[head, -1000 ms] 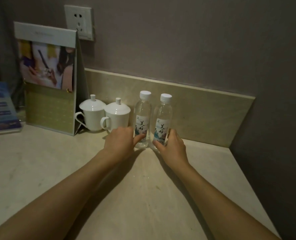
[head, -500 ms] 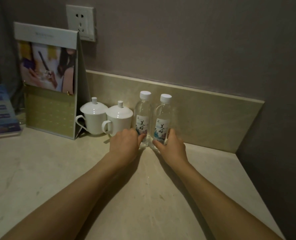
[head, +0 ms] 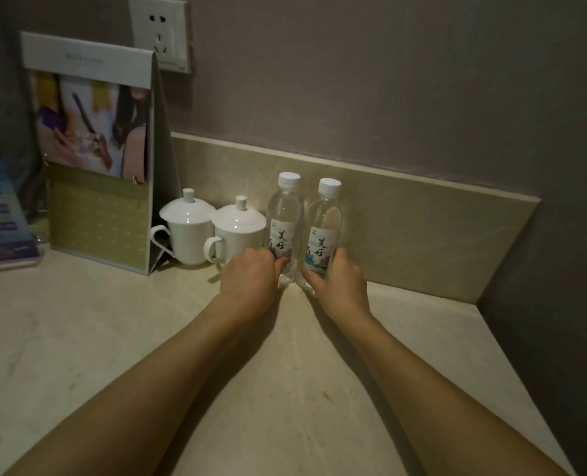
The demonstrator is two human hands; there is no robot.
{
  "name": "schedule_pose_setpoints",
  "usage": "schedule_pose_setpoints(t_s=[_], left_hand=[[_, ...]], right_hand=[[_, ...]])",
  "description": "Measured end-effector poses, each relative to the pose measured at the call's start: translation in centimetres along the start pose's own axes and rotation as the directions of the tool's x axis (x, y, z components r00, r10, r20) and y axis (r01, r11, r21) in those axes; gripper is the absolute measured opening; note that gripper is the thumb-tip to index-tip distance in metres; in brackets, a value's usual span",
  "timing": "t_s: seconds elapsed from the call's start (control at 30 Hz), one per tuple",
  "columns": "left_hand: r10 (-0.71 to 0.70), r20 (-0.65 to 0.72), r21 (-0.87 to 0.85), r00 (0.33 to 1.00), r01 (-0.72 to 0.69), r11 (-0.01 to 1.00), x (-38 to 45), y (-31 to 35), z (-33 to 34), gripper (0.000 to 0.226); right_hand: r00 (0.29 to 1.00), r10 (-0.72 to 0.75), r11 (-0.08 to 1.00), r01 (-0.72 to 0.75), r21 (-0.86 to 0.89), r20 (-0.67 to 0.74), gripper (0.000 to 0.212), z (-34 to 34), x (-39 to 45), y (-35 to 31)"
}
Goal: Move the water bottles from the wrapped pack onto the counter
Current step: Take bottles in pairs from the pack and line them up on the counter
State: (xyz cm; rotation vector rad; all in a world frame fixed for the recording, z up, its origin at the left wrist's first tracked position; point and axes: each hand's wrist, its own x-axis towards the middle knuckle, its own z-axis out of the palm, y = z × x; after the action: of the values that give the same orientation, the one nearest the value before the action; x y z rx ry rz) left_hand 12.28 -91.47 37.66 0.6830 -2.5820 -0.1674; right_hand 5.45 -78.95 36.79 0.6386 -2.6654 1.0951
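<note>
Two clear water bottles with white caps and printed labels stand upright side by side on the beige counter (head: pixel 79 338), close to the backsplash. My left hand (head: pixel 249 278) wraps the base of the left bottle (head: pixel 284 218), thumb on its label. My right hand (head: pixel 338 280) grips the lower part of the right bottle (head: pixel 324 228). The bottles nearly touch. No wrapped pack is in view.
Two white lidded cups (head: pixel 189 231) (head: pixel 237 235) stand just left of the bottles. A tall tent card (head: pixel 96 159) stands further left, a blue leaflet holder (head: pixel 0 214) at the left edge. A wall socket (head: pixel 161 29) is above. A dark wall closes the counter's right side.
Both hands and the bottles have stayed nearly in place; the hands remain at the bottles' bases. The view has shifted slightly.
</note>
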Motion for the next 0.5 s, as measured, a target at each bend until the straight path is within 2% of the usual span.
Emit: schedule_pose_setpoints(t_s=[0.5], left_hand=[[-0.02, -0.002, -0.09, 1.0, 0.02, 0.996, 0.9, 0.2, 1.1, 0.04]], right_hand=[[0.999, 0.021, 1.0, -0.021, -0.007, -0.03, 0.046, 0.8, 1.0, 0.1]])
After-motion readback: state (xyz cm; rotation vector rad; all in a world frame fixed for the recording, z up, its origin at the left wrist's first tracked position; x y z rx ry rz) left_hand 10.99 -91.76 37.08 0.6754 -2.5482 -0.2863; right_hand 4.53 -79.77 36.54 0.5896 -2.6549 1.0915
